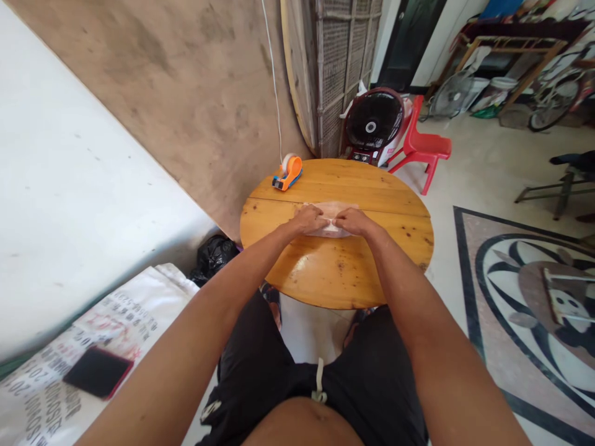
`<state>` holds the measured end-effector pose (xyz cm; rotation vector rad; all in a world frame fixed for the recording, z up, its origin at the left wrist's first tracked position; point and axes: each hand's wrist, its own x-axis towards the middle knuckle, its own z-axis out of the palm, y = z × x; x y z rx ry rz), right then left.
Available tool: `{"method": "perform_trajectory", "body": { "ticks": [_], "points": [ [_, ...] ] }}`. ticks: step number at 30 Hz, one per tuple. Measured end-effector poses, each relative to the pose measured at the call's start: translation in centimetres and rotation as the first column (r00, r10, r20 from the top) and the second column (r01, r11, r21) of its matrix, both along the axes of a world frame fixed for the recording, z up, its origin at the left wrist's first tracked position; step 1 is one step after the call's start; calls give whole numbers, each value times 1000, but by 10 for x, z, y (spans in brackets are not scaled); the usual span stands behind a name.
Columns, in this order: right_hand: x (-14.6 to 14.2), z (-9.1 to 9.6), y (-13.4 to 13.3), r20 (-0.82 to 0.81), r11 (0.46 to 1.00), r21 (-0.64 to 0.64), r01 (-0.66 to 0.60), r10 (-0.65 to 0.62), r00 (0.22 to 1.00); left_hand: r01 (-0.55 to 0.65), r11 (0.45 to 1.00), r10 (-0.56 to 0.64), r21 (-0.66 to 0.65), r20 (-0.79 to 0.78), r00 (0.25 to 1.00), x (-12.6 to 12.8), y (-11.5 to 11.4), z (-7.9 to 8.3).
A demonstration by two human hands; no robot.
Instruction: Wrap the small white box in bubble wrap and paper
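Note:
On the round wooden table (320,266) lies a translucent, pinkish-clear plastic wrap (333,210). My left hand (310,218) presses on its left side, with thumb and fingers drawn together at the plastic. From the right, my right hand (352,220) grips the wrap in the same way, and the fingertips of both hands almost meet over the middle. A small whitish patch (330,227) shows between them; its kind is too small to tell. An orange and blue tape dispenser (289,172) with a roll of tape stands at the table's far left edge.
Behind the table are a black-faced fan (374,121) and a red plastic chair (425,145). A dark phone (98,371) lies on white printed sacks (153,297) at the left. A black plastic bag (214,255) sits beside the table, near the leaning wooden board (186,93).

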<state>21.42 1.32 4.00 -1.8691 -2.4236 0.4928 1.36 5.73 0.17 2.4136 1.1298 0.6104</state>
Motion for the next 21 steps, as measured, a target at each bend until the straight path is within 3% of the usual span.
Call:
{"method": "perform_trajectory", "body": {
  "ticks": [2, 5, 8, 14, 17, 21],
  "points": [
    [0, 1, 2, -2, 1000, -14, -4, 4, 1000, -53, 993, 57, 105, -42, 997, -4, -12, 8],
    [0, 1, 4, 3, 999, -27, -16, 17, 1000, 70, 975, -39, 213, -142, 989, -1, -34, 16],
    [-1, 0, 3, 11, 999, -22, -28, 28, 1000, 140, 976, -100, 165, -227, 969, 6, -45, 13],
    [2, -1, -7, -21, 999, -1, -45, 45, 999, 153, 988, -149, 17, -140, 979, 6, -33, 4],
    [10, -3, -19, -103, 999, 8, -42, 43, 994, 168, 986, -167, -5, -141, 976, 4, -30, 5],
    [25, -13, -44, -173, 995, 79, 54, -40, 984, 174, 984, -170, 31, -101, 980, 2, -31, 2]
  ]
}}
